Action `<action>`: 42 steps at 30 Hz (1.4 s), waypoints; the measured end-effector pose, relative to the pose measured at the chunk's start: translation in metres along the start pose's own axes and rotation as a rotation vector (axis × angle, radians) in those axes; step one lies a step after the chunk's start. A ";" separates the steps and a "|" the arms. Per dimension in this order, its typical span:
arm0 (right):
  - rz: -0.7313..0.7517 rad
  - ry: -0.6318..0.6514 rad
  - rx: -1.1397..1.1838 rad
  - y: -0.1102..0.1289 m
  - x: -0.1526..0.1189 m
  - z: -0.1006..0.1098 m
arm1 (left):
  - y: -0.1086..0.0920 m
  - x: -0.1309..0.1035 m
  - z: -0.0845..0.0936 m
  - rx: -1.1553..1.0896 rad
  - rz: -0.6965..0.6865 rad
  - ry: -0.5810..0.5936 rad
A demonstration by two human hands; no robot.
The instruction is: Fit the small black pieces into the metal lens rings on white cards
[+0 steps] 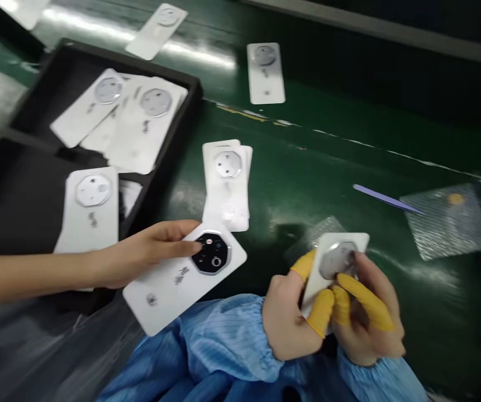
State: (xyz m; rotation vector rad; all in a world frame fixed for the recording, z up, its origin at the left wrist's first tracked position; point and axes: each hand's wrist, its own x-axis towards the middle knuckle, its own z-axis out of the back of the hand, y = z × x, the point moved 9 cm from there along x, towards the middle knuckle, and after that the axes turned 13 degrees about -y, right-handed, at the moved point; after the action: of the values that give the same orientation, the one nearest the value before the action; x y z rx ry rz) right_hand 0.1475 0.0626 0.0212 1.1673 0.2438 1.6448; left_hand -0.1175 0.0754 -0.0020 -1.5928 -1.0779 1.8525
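My left hand [293, 318], with yellow finger covers, grips the lower left edge of a white panel [328, 241] that has a grey round part near its top. At the panel's right side is my right hand [370, 312], its fingers bent around the edge and touching the round part. Both of my sleeves are blue. Beneath the panel's upper left corner lies a piece of clear plastic [324, 226]. Another person's bare hand [152, 251] holds a white panel with a black octagonal part [184, 287] to the left of my hands.
A black tray [190, 84] with several white panels stands at the left. Stacked panels [227, 195] lie beside it, and single panels [267, 84] farther back. Tweezers [385, 198] and bubble wrap [449, 223] lie at the right.
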 end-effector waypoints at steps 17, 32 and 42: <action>0.137 -0.013 0.060 0.019 0.005 0.003 | 0.046 -0.036 -0.124 0.155 -0.412 0.061; 0.075 0.182 0.128 0.020 -0.007 -0.017 | 0.054 -0.027 -0.123 0.226 -0.348 0.042; -0.108 -0.068 0.071 -0.015 0.000 0.015 | 0.048 -0.029 -0.128 -0.231 -0.242 0.063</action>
State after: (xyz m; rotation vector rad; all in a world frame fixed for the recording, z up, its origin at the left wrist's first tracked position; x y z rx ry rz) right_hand 0.1683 0.0628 0.0187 1.2394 0.3189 1.5098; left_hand 0.0190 0.0577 -0.0257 -1.5529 -1.4289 1.5560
